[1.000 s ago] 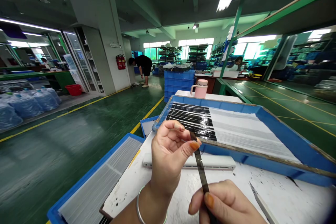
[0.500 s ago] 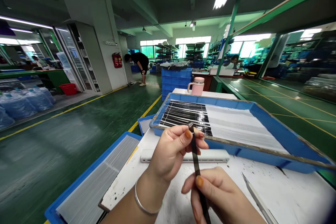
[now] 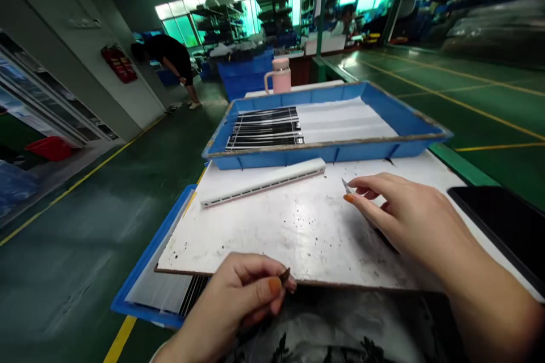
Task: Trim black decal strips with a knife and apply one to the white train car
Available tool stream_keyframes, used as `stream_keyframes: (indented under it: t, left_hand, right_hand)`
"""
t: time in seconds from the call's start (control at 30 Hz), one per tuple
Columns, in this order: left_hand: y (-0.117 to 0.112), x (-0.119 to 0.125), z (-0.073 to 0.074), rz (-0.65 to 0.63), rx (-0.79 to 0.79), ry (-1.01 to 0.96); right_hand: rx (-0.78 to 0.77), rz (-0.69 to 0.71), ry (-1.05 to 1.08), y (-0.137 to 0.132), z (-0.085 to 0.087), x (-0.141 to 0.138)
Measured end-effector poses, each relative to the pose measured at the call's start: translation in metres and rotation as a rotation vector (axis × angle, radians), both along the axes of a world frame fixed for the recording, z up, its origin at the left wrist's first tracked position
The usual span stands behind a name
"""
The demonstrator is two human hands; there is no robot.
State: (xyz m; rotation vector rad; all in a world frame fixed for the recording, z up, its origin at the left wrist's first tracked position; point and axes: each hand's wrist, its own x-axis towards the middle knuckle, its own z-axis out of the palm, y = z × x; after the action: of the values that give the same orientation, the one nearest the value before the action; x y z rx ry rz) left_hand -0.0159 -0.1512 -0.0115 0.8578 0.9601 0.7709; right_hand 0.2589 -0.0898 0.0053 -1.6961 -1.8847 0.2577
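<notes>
My left hand [image 3: 247,295] is closed at the near edge of the white worktop [image 3: 255,238], its thumb and fingers pinching the end of a dark flat strip [image 3: 285,275]. The rest of that strip is hidden. My right hand [image 3: 395,207] is over the right side of the worktop. Its thumb and index finger close around a craft knife [image 3: 347,186], whose pointed blade sticks out toward the upper left; the handle is mostly covered by the hand. A long white plastic bar [image 3: 264,183] lies slanted on the worktop between the hands and the tray.
Behind the bar sits a blue tray [image 3: 272,157] with black-ended strips [image 3: 266,127] and white sheets [image 3: 344,119]. A pink mug [image 3: 281,76] stands beyond it. A dark flat device [image 3: 502,221] lies right. Another blue tray [image 3: 149,317] is lower left. A person [image 3: 168,57] bends down in the background.
The view has tilted down and turned. My right hand has let go of the dark strip and moved right to the craft knife. My left hand, keeping the strip, has come down toward the near edge.
</notes>
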Motion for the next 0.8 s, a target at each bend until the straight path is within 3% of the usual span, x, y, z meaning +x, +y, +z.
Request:
stream_keyframes:
  t: [0.17,0.33,0.43,0.5,0.6,0.7,0.8]
  left_hand:
    - [-0.026,0.021,-0.038,0.003,-0.159,0.13]
    - [-0.037,0.033,-0.055,0.032,-0.212,0.089]
    - [-0.042,0.035,-0.061,0.087,-0.215,0.097]
    - [-0.043,0.036,-0.062,0.137,-0.216,0.103]
    - [-0.042,0.037,-0.062,0.208,-0.202,0.111]
    - [-0.043,0.039,-0.061,0.257,-0.18,0.137]
    - [-0.045,0.041,-0.061,0.304,-0.167,0.178]
  right_hand:
    - [-0.102,-0.083,-0.372,0.0,-0.027,-0.003]
    - [-0.157,-0.109,-0.468,0.013,-0.04,0.004]
    - [-0.138,-0.071,-0.49,0.004,-0.04,0.008]
    - [-0.086,-0.016,-0.449,-0.015,-0.038,0.005]
    - [0.031,0.164,-0.162,-0.056,-0.043,-0.008]
    - [-0.095,0.358,0.085,-0.093,-0.057,-0.021]
    - [-0.254,0.479,0.203,-0.112,-0.072,-0.028]
